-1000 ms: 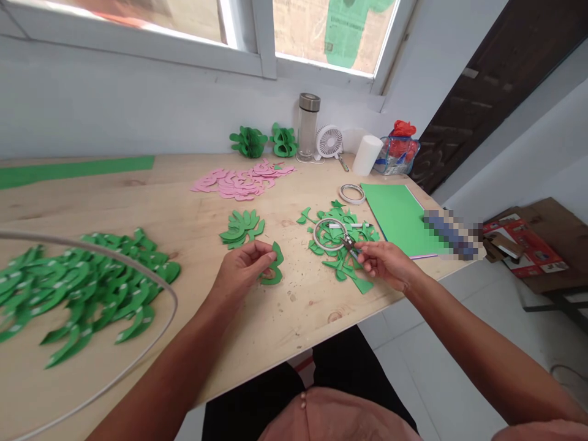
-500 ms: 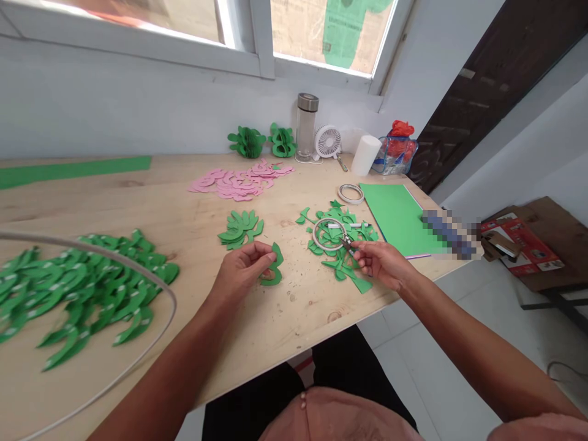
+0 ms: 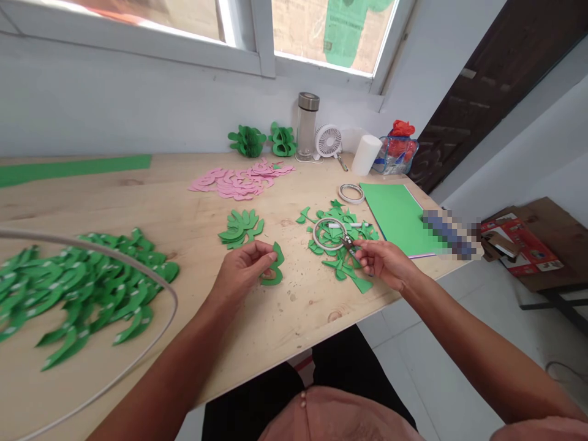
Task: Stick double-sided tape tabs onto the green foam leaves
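Observation:
My left hand (image 3: 248, 263) pinches a curved green paper cutout (image 3: 277, 274) between thumb and fingers, above the wooden table. In my right hand (image 3: 379, 260) is a small dark metal tool (image 3: 348, 243); its exact kind is hard to make out. The tool's tip meets the edge of a roll of white tape (image 3: 316, 236), which is over a heap of green paper scraps (image 3: 342, 269); I cannot tell whether the roll is held too. A white pen (image 3: 342, 225) lies on the scraps. Beyond my left hand sits a small pile of green cutouts (image 3: 241, 229).
At left, many green cutouts with white tape patches (image 3: 92, 282) lie behind a pale cable (image 3: 156, 278). Pink cutouts (image 3: 234, 184) lie farther back. A second tape roll (image 3: 351, 194) and green sheets (image 3: 397, 214) are at right. A bottle (image 3: 307, 128) and fan (image 3: 328, 142) stand by the wall.

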A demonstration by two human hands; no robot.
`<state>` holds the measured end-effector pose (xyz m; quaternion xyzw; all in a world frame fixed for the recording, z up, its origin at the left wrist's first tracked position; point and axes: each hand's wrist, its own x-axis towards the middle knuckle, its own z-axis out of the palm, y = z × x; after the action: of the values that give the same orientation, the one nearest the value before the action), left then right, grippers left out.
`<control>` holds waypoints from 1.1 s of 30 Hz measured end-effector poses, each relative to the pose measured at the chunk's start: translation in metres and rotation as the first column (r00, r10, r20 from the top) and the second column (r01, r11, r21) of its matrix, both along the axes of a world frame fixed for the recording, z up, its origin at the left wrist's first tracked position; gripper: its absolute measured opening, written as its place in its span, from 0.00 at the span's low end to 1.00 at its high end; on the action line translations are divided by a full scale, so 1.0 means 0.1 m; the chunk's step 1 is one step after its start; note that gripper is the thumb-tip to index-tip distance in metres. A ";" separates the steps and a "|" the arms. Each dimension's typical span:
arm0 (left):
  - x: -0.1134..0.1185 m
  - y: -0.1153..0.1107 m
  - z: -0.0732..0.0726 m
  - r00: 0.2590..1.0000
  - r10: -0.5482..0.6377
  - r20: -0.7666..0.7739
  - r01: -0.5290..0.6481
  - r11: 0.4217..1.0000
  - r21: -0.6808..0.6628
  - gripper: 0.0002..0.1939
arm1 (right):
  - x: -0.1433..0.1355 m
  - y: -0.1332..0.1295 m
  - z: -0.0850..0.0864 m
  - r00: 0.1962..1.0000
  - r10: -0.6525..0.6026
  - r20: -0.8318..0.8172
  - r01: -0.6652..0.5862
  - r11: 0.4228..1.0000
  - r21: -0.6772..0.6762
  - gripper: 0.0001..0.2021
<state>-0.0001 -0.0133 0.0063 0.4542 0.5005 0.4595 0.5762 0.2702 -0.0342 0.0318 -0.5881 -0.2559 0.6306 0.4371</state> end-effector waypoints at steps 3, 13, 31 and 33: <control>0.00 0.01 -0.01 1.000 0.001 -0.005 -0.001 1.000 0.005 0.10 | -0.01 -0.01 -0.01 1.000 -0.005 -0.007 0.005 1.000 -0.006 0.05; 0.00 0.00 0.01 1.000 0.007 0.006 -0.007 1.000 -0.008 0.09 | -0.04 0.01 -0.02 0.998 -0.027 -0.065 0.025 0.999 -0.026 0.04; 0.00 0.00 0.00 1.000 0.004 -0.014 -0.004 1.000 0.022 0.09 | -0.04 0.13 -0.08 0.978 0.060 0.197 -0.062 0.998 0.003 0.07; 0.00 0.00 0.01 1.000 0.005 -0.015 -0.005 1.000 0.019 0.09 | -0.03 0.16 -0.10 0.944 0.063 0.325 -0.077 0.997 0.030 0.06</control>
<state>-0.0006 -0.0131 0.0069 0.4617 0.5016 0.4621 0.5672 0.2669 -0.0186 0.0219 -0.6647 -0.3580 0.5352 0.3789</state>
